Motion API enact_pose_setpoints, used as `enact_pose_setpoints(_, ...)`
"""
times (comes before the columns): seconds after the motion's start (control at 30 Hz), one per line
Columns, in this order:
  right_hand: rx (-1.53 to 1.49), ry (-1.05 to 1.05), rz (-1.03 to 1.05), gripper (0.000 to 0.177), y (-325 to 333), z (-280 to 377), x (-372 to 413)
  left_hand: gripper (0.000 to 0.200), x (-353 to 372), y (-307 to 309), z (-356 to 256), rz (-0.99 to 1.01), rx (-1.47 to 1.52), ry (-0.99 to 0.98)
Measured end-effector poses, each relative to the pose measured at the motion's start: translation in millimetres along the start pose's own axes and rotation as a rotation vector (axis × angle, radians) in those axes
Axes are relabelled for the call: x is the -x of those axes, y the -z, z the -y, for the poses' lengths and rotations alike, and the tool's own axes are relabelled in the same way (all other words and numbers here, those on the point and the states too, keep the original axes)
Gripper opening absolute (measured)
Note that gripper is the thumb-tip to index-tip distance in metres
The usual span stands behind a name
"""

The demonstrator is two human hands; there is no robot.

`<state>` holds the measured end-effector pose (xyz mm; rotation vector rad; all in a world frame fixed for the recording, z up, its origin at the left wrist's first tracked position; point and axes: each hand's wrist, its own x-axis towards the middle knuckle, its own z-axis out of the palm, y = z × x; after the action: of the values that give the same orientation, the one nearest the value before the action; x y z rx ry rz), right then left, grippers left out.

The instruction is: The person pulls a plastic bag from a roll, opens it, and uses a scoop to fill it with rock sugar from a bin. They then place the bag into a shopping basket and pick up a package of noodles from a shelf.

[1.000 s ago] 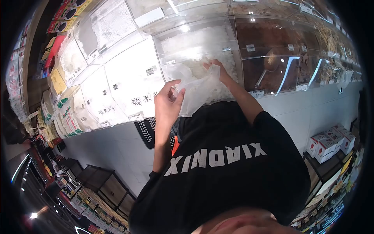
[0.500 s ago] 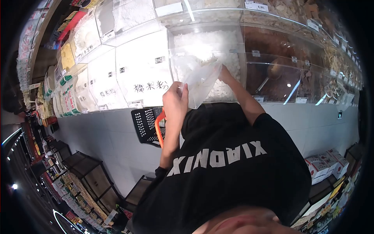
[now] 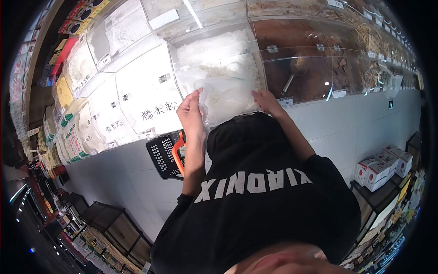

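A clear plastic bag [image 3: 228, 93] is stretched between my two hands over the front of a bin of white lumps [image 3: 214, 48]. My left hand [image 3: 190, 112] pinches the bag's left edge between thumb and fingers. At the opposite edge, my right hand [image 3: 268, 101] has its fingers closed on the plastic. The white pieces show through the thin film. Below my left forearm, a black basket [image 3: 162, 157] with an orange handle [image 3: 177, 155] is partly hidden.
Left of the bag are clear-fronted bins of white powder [image 3: 148, 86] with handwritten labels. A brown-filled bin [image 3: 296, 59] on the right holds a metal scoop [image 3: 294, 75]. White boxes [image 3: 383, 166] sit on a low dark rack behind me at right.
The bag has been spread wider and flatter between my hands. The view has turned, so the bins and basket appear shifted left.
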<state>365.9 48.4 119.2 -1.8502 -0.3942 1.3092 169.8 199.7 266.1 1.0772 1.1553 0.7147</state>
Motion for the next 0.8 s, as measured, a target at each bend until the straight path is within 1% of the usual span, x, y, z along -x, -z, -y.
enact_pose_setpoints(0.1, -0.013, 0.049, -0.007, 0.050, 10, 11, 20, 0.030, -2, -3, 1, 0.057, 0.036, 0.043)
enact_pose_setpoints(0.2, -0.012, 0.094, 0.007, 0.048, 19, 30, 37, 0.032, -2, -6, 0, 0.090, 0.064, 0.088)
enact_pose_setpoints(0.4, -0.089, 0.122, 0.051, 0.044, 26, 67, 60, 0.040, -6, -10, 8, 0.096, 0.362, 0.279)
enact_pose_setpoints(0.5, -0.057, 0.145, 0.108, 0.043, 26, 88, 74, 0.040, -13, -15, 17, 0.053, 0.452, 0.285)
enact_pose_setpoints(0.63, 0.051, 0.129, 0.245, 0.044, 27, 110, 94, 0.041, -15, -18, 18, 0.036, 0.504, 0.234)
enact_pose_setpoints(0.73, 0.147, 0.094, 0.331, 0.044, 24, 120, 106, 0.042, -13, -15, 11, 0.029, 0.503, 0.260)
enact_pose_setpoints(0.8, 0.191, 0.078, 0.371, 0.044, 20, 121, 107, 0.042, -10, -9, 9, 0.079, 0.435, 0.203)
